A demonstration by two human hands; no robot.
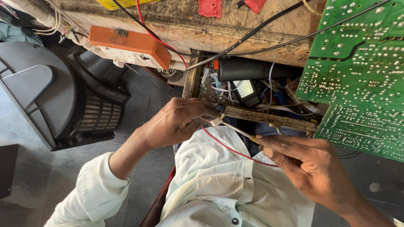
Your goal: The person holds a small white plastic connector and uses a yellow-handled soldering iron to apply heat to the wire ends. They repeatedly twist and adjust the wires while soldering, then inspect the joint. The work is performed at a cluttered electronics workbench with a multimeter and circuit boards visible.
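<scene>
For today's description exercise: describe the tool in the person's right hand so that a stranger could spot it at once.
Start at the big green circuit board on the right. Below its lower left corner, the right hand holds a thin metal tool pointing toward the left hand. Unlike the red wire beneath, it is straight and stiff.

Electronics repair workshop: green circuit board, worn wooden bench, loose wires, old television casing.

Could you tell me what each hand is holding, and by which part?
The right hand grips a thin tool by its handle end; the left hand pinches near its tip.
</scene>
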